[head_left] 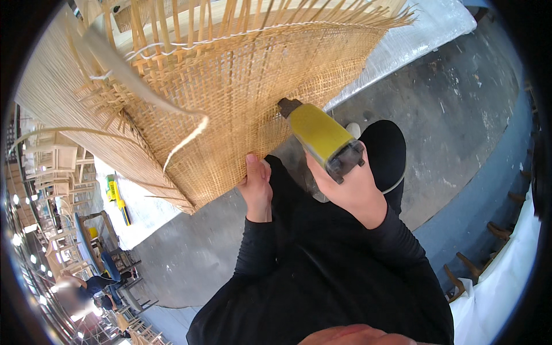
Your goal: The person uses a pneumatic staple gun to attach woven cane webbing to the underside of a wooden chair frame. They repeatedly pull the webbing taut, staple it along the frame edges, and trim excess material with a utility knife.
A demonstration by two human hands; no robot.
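A sheet of woven cane webbing (pixel 230 109) slopes across the upper middle, with loose strand ends fringing its far edge. My left hand (pixel 256 187) pinches the near edge of this webbing, thumb on top and the other fingers mostly hidden. In my right hand (pixel 348 190) is a yellow heat gun (pixel 322 132), gripped by its handle, which the hand largely covers. Its dark nozzle (pixel 289 107) points at the webbing, close to the surface; whether it touches, I cannot tell. A white cord (pixel 230 40) runs along the fringe.
A pale loose strip (pixel 144 86) curls over the webbing's left part. On a white covered surface (pixel 146 213) at left lies a yellow-green hand tool (pixel 118 198). Wooden chair frames (pixel 60 158) and another person (pixel 95 284) are farther left. White sheeting (pixel 494 299) hangs at right.
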